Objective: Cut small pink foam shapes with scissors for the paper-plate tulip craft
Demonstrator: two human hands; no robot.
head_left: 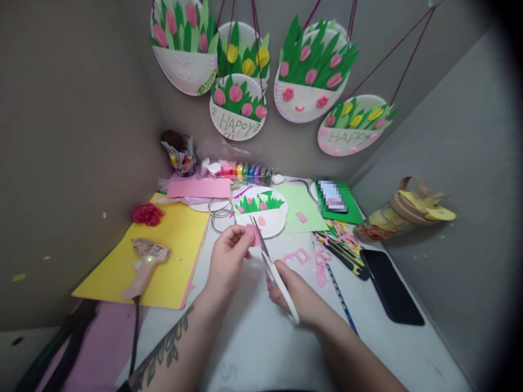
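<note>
Over the middle of the white table, my left hand (231,253) pinches a small piece of pink paper (254,235) between thumb and fingers. My right hand (291,286) is closed round the white handles of a pair of scissors (279,280). The scissor blades point up and away, at the right side of the pink paper; whether they are cutting into it I cannot tell. Just beyond my hands lies a paper plate decoration (265,222) with green paper grass and pink tulips. A loose pink petal shape rests on its white part.
Left, a hot glue gun (147,261) with a green light lies on yellow paper (180,277), near red yarn (147,214). Right are pink paper scraps (296,257), a blue patterned straw (342,299), a black phone (392,286) and a tumbler (400,212). Finished plates (312,103) hang behind.
</note>
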